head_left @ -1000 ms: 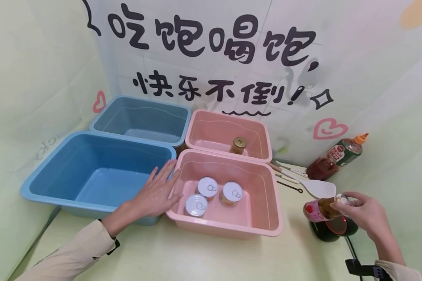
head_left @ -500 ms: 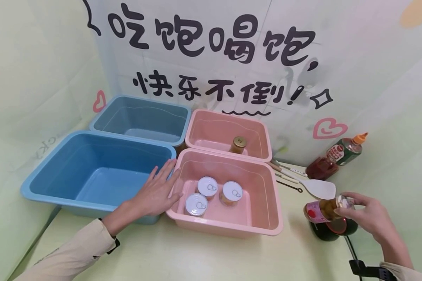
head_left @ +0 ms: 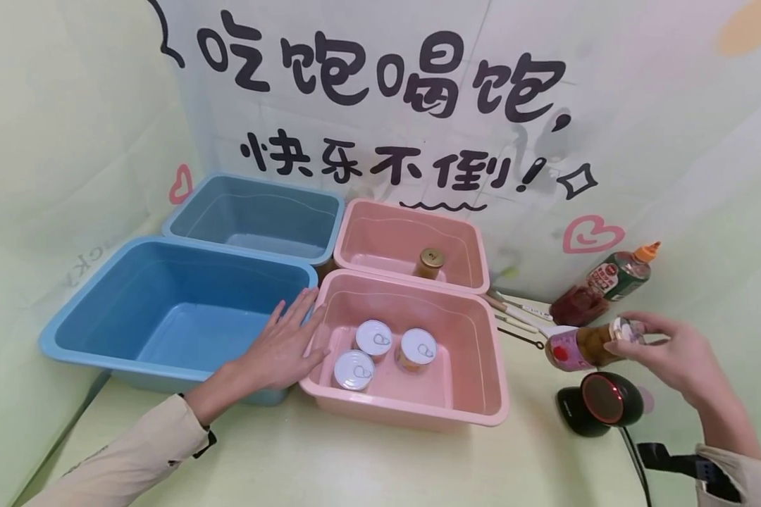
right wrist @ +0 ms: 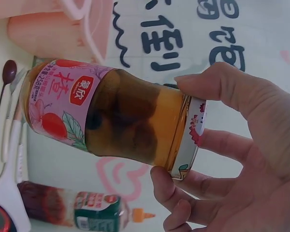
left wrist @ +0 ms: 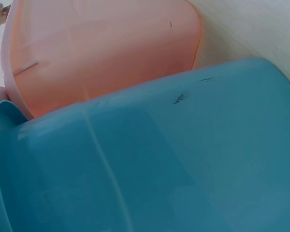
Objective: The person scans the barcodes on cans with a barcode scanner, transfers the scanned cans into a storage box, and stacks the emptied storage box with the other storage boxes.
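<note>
My right hand (head_left: 672,359) grips a glass jar (head_left: 592,345) by its patterned lid, thumb on one side and fingers on the other. In the right wrist view the jar (right wrist: 121,116) shows a pink fruit label and brownish pieces in amber liquid. It is tilted, held above a black scanner-like device (head_left: 602,400). My left hand (head_left: 282,345) rests with spread, straight fingers on the adjoining rims of the front blue bin (head_left: 165,366) and the front pink bin (head_left: 406,408). Inside that pink bin stand several white-topped cans (head_left: 374,338).
A gold-lidded jar (head_left: 430,260) stands in the rear pink bin (head_left: 412,211). Behind the front blue bin is a second blue bin (head_left: 254,183). At the right are a sauce bottle (head_left: 605,282) with an orange tip and long-handled utensils (head_left: 520,320). A cable (head_left: 637,461) trails from the device.
My right hand has lifted the jar up and away from the black device, which now shows fully below it. The left hand has stayed in place on the rims.
</note>
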Available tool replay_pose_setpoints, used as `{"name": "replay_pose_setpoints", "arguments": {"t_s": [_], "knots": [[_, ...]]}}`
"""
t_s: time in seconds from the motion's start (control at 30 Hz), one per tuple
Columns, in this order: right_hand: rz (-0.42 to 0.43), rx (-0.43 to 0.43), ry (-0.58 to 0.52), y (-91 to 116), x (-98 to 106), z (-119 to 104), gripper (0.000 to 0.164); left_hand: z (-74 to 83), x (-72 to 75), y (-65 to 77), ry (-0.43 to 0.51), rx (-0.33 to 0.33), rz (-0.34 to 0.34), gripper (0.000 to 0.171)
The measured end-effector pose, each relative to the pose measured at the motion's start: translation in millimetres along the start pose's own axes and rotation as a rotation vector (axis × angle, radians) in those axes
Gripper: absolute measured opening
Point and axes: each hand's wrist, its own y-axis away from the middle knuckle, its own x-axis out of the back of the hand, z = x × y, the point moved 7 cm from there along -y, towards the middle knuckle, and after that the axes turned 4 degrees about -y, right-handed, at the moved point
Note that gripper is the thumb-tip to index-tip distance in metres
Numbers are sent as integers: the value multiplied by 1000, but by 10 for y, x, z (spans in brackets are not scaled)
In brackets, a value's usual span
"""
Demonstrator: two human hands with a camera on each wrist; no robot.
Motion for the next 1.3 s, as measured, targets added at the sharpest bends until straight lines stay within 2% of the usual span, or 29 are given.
{"name": "replay_pose_setpoints", "arguments": {"t_s": [0.13, 0.27, 0.47, 0.7, 0.9, 0.97, 1.13, 1.3], "knots": [[9, 47, -2, -101, 108, -236, 61, 1, 10, 4, -3, -4, 11, 73], [0, 71, 46, -227, 167, -492, 66, 6, 17, 10, -1, -14, 24, 72], [-5, 116, 100, -501, 134, -905, 65, -3, 10, 25, -2, -10, 19, 72], [-25, 193, 62, -840, -35, -1366, 54, 21, 21, 22, 6, -5, 16, 73], [-34, 207, 29, -1060, -232, -1674, 55, 15, 28, 25, 6, -2, 23, 72], [-33, 242, 16, -1120, -308, -1773, 54, 9, 27, 27, 6, -1, 25, 72], [-35, 326, -62, -1262, -512, -1977, 51, -3, 23, 33, 4, 5, 21, 73], [-10, 372, -116, -1414, -686, -2096, 49, 3, 23, 29, -4, 2, 23, 74]]}}
